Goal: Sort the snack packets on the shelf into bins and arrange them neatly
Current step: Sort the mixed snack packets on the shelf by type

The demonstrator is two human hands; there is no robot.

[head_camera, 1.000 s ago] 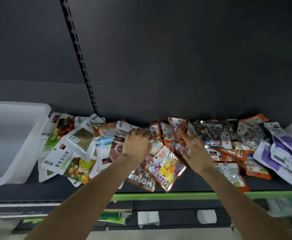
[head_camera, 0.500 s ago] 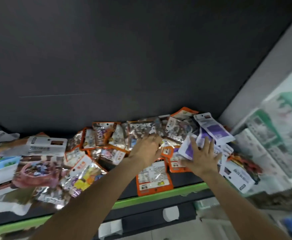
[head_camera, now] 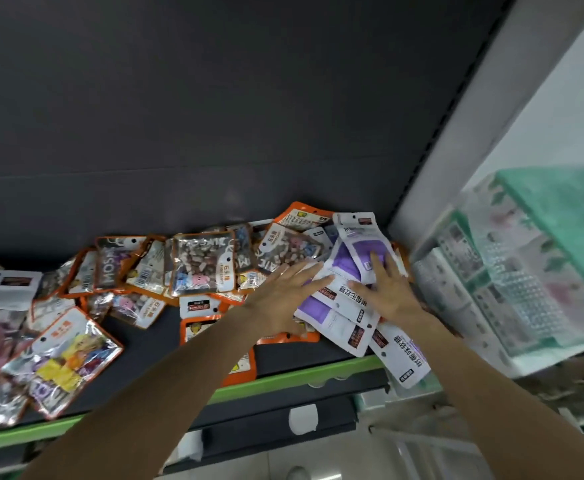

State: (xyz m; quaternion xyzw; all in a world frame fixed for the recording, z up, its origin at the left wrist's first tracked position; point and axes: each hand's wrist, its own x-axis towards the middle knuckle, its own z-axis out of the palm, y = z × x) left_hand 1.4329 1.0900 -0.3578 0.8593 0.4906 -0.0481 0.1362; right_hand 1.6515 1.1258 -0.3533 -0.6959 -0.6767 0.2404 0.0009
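Several snack packets lie jumbled along a dark shelf (head_camera: 152, 344) with a green front edge. At the right end is a heap of purple-and-white packets (head_camera: 354, 261). My right hand (head_camera: 386, 289) lies flat on that heap with fingers spread. My left hand (head_camera: 283, 299) rests palm down on the heap's left side, fingers apart, touching a purple packet (head_camera: 313, 308). Orange-edged clear packets (head_camera: 202, 263) of mixed candy fill the middle. A packet with yellow sweets (head_camera: 63, 358) sits at the front left. No bin is in view.
A grey upright post (head_camera: 457, 140) ends the shelf on the right. Beyond it stand wrapped packs in green and white (head_camera: 526, 258). One purple packet (head_camera: 405, 355) hangs over the green front edge. White price-tag holders (head_camera: 302, 419) hang below.
The view has swung right, past the white bin on the left. Both hands moved from the middle packets to the purple-and-white heap at the right end.
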